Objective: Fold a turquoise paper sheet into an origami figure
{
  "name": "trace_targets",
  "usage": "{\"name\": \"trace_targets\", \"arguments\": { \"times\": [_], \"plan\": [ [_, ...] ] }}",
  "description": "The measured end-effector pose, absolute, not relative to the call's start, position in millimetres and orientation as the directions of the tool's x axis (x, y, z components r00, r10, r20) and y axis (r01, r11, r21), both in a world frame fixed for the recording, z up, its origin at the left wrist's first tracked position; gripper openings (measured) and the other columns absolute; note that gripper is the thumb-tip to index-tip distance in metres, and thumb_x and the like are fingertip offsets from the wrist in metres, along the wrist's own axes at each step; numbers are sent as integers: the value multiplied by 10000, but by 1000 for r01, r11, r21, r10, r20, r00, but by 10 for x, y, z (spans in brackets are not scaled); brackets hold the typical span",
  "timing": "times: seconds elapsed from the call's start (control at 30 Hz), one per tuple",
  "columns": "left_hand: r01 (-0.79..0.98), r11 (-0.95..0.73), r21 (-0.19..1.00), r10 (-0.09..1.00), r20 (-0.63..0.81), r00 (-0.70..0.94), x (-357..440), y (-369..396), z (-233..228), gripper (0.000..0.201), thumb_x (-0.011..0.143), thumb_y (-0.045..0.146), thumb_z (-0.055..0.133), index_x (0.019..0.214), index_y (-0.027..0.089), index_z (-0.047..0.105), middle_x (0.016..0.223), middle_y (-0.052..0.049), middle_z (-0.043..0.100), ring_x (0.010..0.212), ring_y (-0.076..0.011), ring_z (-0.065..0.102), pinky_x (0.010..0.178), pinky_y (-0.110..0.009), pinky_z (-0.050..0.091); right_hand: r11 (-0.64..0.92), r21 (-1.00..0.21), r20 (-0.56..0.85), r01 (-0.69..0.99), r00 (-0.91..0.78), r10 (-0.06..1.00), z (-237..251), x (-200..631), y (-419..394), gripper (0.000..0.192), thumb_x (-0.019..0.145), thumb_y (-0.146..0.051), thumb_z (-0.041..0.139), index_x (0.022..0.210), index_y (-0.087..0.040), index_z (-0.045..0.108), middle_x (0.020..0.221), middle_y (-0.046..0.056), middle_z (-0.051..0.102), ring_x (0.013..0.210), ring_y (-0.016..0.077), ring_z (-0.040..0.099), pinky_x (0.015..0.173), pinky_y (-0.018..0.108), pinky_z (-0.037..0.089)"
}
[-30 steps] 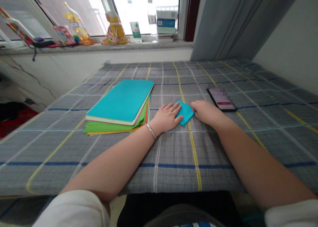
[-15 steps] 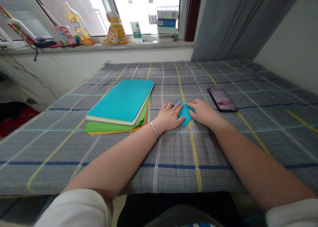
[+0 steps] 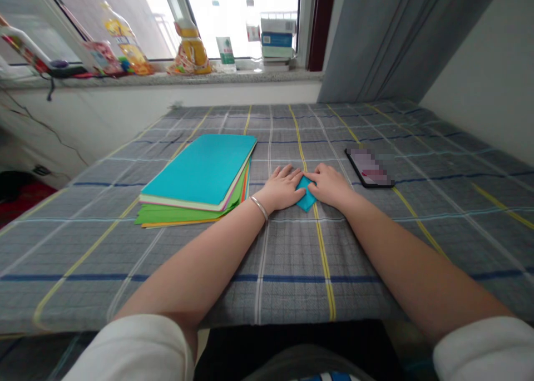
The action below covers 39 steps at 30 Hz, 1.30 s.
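A small folded piece of blue paper (image 3: 307, 200) lies on the checked cloth, its lower end coming to a blunt point. Across its left and upper part rests my left hand (image 3: 282, 188), flat with the fingers spread and the thumb on the paper. My right hand (image 3: 329, 186) presses on its right edge, index finger stretched toward the top corner and thumb lower down, apart from it. The fingertips of both hands nearly meet at the paper's top. Part of the paper is hidden beneath the hands.
Left of my hands sits a stack of coloured paper (image 3: 204, 169), blue sheet on top. A phone (image 3: 369, 168) lies to the right on the checked cloth (image 3: 292, 303). Bottles, boxes (image 3: 277, 39) and a tube (image 3: 226, 51) stand along the windowsill (image 3: 250, 77).
My right hand has shifted left and slightly away from me, closer to my left hand. Less of the blue paper shows between them. The whole view has drifted slightly.
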State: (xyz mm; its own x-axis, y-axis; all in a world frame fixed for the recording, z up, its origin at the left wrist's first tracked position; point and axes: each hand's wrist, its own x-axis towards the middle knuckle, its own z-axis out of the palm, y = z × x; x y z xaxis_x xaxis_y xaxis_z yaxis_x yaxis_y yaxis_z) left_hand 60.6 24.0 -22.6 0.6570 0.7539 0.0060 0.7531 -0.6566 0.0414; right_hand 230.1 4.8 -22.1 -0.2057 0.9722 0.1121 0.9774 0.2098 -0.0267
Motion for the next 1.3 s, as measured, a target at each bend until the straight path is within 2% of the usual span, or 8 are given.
{"name": "trace_targets", "arguments": {
  "times": [0.17,0.47,0.8,1.13,1.3],
  "plan": [
    [762,-646,41,761,-36,648,572,211,-208,586,1010,353,211,1535,98,252,1601,-78,255,1491,-264,184,1214,-473,128,211,42,93,977,-214,972,-181,2304,35,504,887,-270,405,1352,-320,592,1161,117,586,1013,277,569,840,380,423],
    [738,-672,53,734,-81,674,334,118,-184,578,1012,354,213,1536,112,246,1610,-82,217,1500,-246,162,1210,-468,167,255,93,60,962,-261,963,-82,2348,-92,449,913,-284,390,1279,-266,650,1221,104,619,1025,291,575,800,394,440],
    [744,-668,17,741,-74,667,179,-24,-157,584,1010,396,244,1519,113,280,1599,-117,239,1489,-249,208,1195,-435,209,320,136,47,938,-329,943,-88,2413,-202,446,927,-285,396,1277,-159,641,1313,137,610,1083,308,566,893,420,429],
    [780,-609,-143,790,-23,612,226,-191,-43,572,974,341,345,1435,10,412,1521,-197,385,1405,-306,386,1165,-444,292,332,165,-30,929,-332,943,-34,2560,-226,421,877,-268,450,1212,-205,696,1394,73,581,1097,316,585,908,442,435],
    [757,-641,-127,764,-15,645,171,-163,46,440,927,266,405,1224,25,620,1375,-211,552,1297,-308,513,1091,-429,402,311,135,-67,941,-305,950,21,2626,-242,409,863,-269,483,1202,-245,711,1402,45,578,1149,321,579,929,455,445]
  ]
}}
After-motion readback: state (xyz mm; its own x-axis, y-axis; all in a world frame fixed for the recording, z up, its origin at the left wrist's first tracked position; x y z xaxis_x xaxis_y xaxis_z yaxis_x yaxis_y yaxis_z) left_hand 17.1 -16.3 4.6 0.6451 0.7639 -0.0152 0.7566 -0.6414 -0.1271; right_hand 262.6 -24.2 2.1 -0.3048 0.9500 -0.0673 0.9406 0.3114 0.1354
